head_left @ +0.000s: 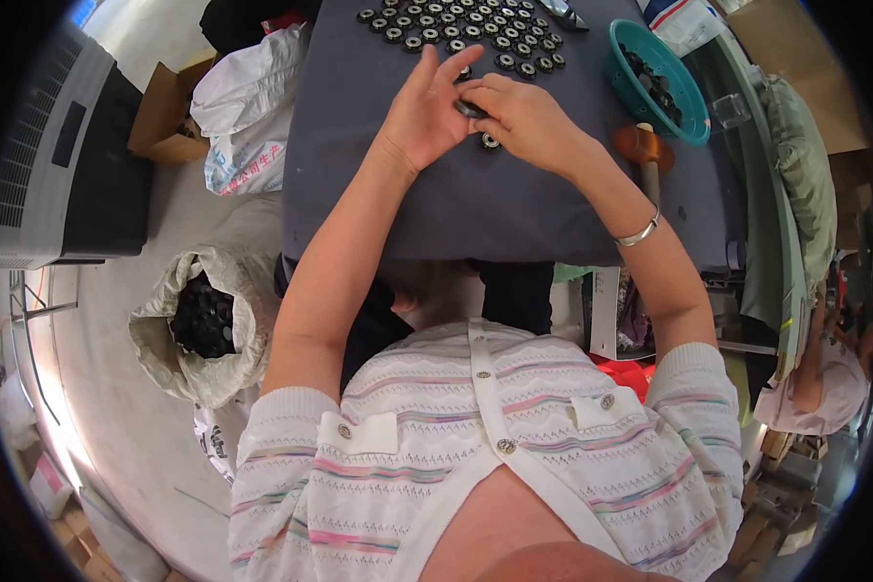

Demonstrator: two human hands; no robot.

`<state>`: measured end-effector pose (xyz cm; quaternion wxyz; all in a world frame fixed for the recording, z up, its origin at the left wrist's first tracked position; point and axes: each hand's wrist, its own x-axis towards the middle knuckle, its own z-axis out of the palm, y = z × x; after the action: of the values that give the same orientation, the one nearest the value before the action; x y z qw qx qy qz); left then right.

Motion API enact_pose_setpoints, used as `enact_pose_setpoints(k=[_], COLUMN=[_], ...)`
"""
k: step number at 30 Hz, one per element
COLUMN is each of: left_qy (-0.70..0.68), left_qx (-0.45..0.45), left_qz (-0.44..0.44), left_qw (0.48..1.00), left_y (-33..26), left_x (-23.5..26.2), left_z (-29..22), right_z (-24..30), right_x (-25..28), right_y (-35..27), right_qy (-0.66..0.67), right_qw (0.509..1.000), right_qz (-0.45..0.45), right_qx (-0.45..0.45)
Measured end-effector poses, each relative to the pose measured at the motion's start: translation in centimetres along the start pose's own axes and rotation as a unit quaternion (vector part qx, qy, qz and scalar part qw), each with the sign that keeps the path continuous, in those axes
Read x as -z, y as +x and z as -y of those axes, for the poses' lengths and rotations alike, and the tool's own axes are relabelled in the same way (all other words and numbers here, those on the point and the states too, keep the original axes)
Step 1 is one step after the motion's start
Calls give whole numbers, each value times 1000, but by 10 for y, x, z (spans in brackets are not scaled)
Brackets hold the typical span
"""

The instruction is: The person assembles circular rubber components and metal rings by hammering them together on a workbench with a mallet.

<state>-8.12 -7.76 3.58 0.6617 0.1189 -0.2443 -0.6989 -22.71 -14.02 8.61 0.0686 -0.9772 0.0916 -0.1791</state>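
Over the grey-covered table, my two hands meet near its middle. Pinched in my right hand point(526, 118) is a small black round part point(470, 109), mostly hidden by the fingers. My left hand point(425, 114) is beside it with fingers stretched apart, and the part lies against or very near its fingers; I cannot tell which. Just below the hands a small black-rimmed wheel with a metal centre point(490, 141) lies on the cloth. Beyond them several similar wheels point(455, 46) are spread in loose rows.
A teal plastic basin point(619, 70) holding dark parts stands at the right, with an orange-headed mallet point(643, 145) below it. On the floor at left are an open woven sack point(160, 335) of black pieces, a white sack point(247, 87) and a cardboard box point(155, 121). Another person point(820, 388) is at far right.
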Motion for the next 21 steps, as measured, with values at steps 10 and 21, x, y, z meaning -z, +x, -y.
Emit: enact_pose_setpoints(k=[10, 21], left_qy=[127, 36], left_qx=[-34, -107], left_qz=[-121, -139], left_qw=[984, 984], left_y=[0, 5], left_x=[-1, 9], left_z=[7, -3], right_z=[12, 5], right_x=[-16, 7], right_y=[2, -24], right_qy=[-116, 140], right_qw=[993, 966], right_qz=[-24, -5], right_qx=[-20, -219])
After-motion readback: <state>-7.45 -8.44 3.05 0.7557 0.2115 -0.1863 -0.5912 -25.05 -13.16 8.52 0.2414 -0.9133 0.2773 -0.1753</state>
